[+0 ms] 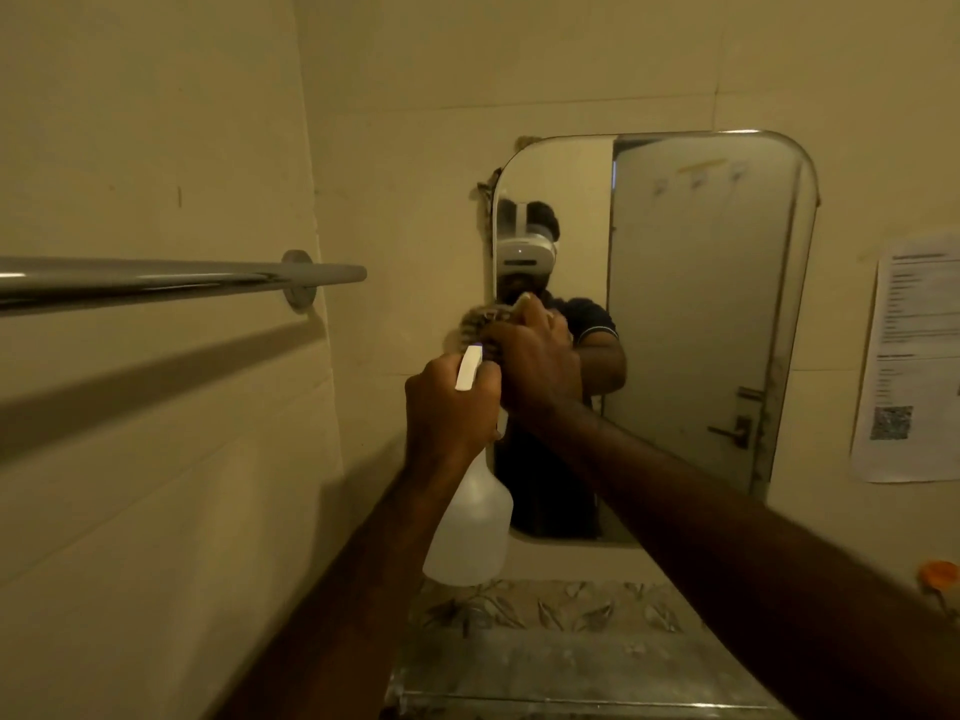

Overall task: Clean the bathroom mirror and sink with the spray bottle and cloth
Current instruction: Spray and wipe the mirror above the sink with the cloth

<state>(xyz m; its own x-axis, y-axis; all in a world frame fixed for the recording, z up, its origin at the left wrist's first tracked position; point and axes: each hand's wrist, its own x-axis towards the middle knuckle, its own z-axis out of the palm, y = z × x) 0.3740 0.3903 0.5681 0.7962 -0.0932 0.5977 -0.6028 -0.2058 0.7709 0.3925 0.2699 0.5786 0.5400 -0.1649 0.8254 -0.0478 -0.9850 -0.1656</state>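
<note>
A rounded rectangular mirror (701,304) hangs on the tiled wall ahead and reflects a person and a grey door. My left hand (449,407) grips the neck of a translucent white spray bottle (472,527), nozzle up, in front of the mirror's lower left part. My right hand (535,366) presses a bunched cloth (480,324) against the mirror's left edge, just above the bottle's nozzle. Most of the cloth is hidden behind my fingers. The sink is out of view.
A chrome towel bar (156,280) juts from the left wall at hand height. A glass shelf (571,662) lies below the mirror. A printed paper notice (914,356) is stuck on the wall at right, with an orange object (937,576) beneath it.
</note>
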